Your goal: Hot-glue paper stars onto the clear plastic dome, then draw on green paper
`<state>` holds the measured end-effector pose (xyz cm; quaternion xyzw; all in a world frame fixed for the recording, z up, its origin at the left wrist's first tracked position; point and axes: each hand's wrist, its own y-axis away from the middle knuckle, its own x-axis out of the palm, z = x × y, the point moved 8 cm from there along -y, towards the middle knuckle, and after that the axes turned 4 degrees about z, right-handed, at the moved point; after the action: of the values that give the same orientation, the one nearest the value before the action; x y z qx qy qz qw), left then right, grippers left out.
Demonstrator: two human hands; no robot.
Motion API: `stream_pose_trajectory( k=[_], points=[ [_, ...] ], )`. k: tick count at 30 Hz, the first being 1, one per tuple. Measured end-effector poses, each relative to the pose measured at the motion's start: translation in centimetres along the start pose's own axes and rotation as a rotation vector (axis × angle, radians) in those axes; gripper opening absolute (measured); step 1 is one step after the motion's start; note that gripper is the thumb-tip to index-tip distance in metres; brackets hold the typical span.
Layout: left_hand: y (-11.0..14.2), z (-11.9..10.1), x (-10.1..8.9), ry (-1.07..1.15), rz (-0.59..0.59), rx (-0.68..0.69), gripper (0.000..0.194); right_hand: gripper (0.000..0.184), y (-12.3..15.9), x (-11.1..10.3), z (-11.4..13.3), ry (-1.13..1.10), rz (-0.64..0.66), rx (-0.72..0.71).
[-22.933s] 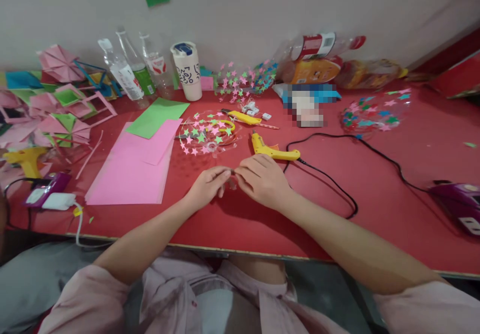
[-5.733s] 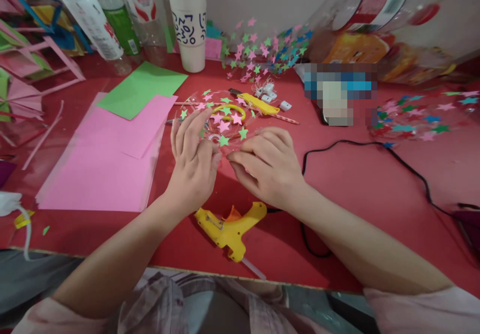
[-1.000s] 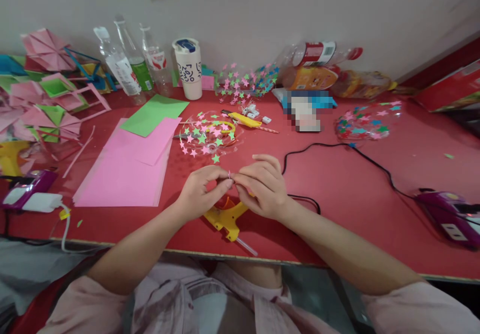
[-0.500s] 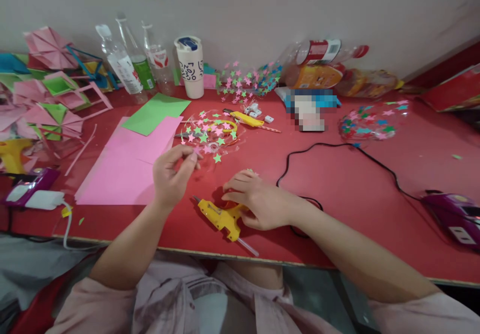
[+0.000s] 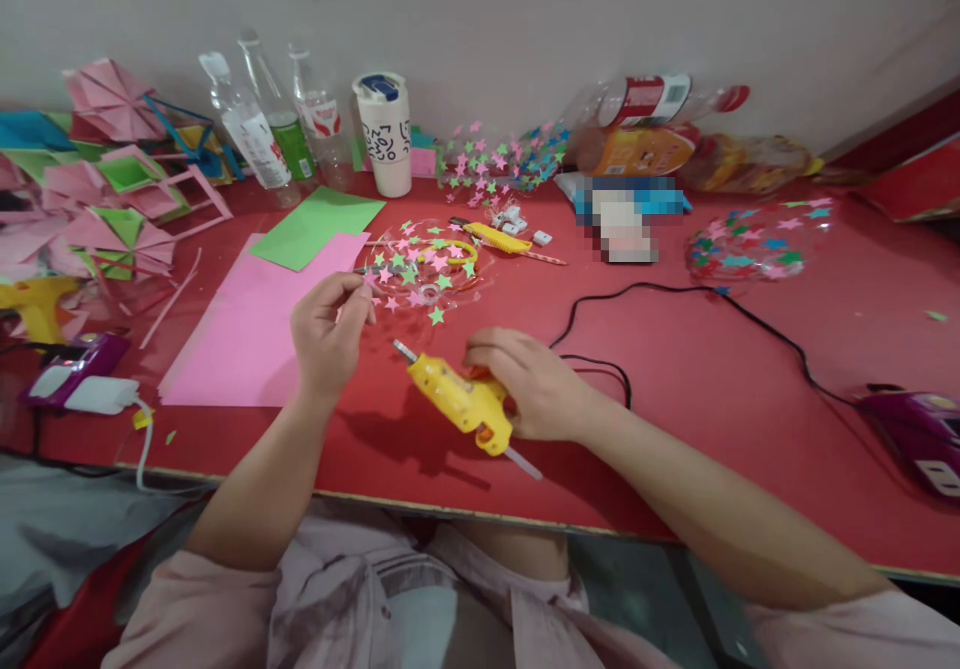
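My right hand [image 5: 536,384] grips the handle of a yellow glue gun [image 5: 454,396], raised off the red table with its shadow below. The nozzle points to the upper left, and a clear glue stick [image 5: 523,462] sticks out of its back end. Thumb and fingers of my left hand [image 5: 328,329] are pinched together over the pink paper, on what looks like a small pink star [image 5: 367,282]. Just beyond both hands lies a clear plastic piece dotted with green and pink stars [image 5: 409,274]. Scissors with yellow handles [image 5: 469,246] lie partly hidden under it.
Pink paper [image 5: 232,349] and green paper [image 5: 319,224] lie at left, near paper crafts [image 5: 112,189]. Bottles [image 5: 255,144] and a white tumbler [image 5: 386,144] stand at the back. A yellow cutter [image 5: 499,239], star-covered plastic [image 5: 757,249], a black cord [image 5: 667,289] and power strips [image 5: 911,429] lie around.
My right hand has lifted the glue gun off the table and tilted it. My left hand has shifted a little to the left and up, still pinched.
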<state>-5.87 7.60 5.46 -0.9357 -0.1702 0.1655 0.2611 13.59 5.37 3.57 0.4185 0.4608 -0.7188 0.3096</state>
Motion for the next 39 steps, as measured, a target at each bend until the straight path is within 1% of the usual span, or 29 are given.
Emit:
stream_pose_trajectory(
  k=[2, 4, 8, 10, 12, 14, 16, 20, 24, 31, 39],
  points=[
    [-0.2, 0.2, 0.2, 0.002, 0.018, -0.018, 0.023, 0.018, 0.2, -1.6, -0.5, -0.030, -0.148, 0.018],
    [-0.1, 0.3, 1.0, -0.012, 0.079, -0.038, 0.024, 0.014, 0.3, -2.4, -0.7, -0.037, -0.226, 0.027],
    [0.7, 0.0, 2.6, -0.051, 0.198, -0.029, 0.018, 0.014, 0.4, -2.5, -0.8, -0.031, -0.257, 0.054],
    [1.1, -0.3, 3.1, -0.056, 0.227, -0.011, 0.017, 0.018, 0.5, -2.6, -0.9, -0.024, -0.282, 0.053],
    [1.3, -0.5, 3.5, -0.060, 0.242, 0.004, 0.018, 0.021, 0.6, -2.8, -0.8, -0.012, -0.318, 0.023],
    [1.4, -0.6, 3.7, -0.066, 0.255, 0.014, 0.018, 0.020, 0.7, -3.0, -0.7, -0.007, -0.342, -0.012],
    [1.5, -0.8, 3.8, -0.072, 0.260, 0.017, 0.018, 0.019, 0.6, -2.9, -0.8, -0.014, -0.331, -0.017],
    [1.6, -1.0, 3.9, -0.060, 0.259, 0.017, 0.016, 0.020, 0.6, -2.4, -1.4, -0.020, -0.286, 0.043],
    [1.6, -0.9, 3.8, -0.026, 0.251, -0.007, 0.017, 0.022, 0.6, -2.1, -1.6, -0.013, -0.261, 0.068],
    [1.6, -0.5, 3.9, 0.014, 0.269, -0.059, 0.019, 0.023, 0.7, -2.0, -1.7, -0.018, -0.262, 0.079],
    [1.6, -0.6, 3.9, -0.011, 0.266, -0.054, 0.019, 0.025, 0.6, -1.9, -1.7, -0.018, -0.254, 0.085]
  ],
)
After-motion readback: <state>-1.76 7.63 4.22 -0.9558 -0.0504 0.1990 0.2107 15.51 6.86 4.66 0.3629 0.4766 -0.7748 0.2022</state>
